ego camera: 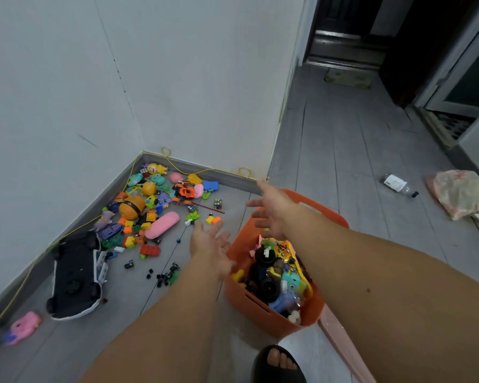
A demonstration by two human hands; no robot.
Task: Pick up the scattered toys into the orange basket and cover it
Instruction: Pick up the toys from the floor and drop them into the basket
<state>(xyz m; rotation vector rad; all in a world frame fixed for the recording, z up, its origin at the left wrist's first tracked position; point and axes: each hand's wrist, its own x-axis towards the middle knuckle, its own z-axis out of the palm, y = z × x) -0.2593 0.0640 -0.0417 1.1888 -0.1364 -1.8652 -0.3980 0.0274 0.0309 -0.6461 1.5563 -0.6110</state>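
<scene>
An orange basket (244, 299) stands on the grey floor, partly filled with mixed toys. My right hand (271, 210) hovers open above its far rim, fingers spread, holding nothing. My left hand (209, 243) is open just left of the basket, palm up, empty. Scattered toys fill the wall corner: a pink oval case (162, 225), an orange ball toy (132, 207), an orange toy car (186, 192), two small puzzle cubes (218, 204), a red brick (149, 250) and several small black pieces (165, 277). A large black toy car (75, 275) lies upside down by the left wall. A pink toy (22, 327) sits at the lower left.
A pink flat panel (343, 344) lies on the floor behind the basket's near corner. My sandalled foot (278, 364) stands just in front. A plastic bottle (398, 184) and crumpled cloth (465, 196) lie at the right. A yellow cable (194, 172) runs along the skirting. A hallway opens beyond.
</scene>
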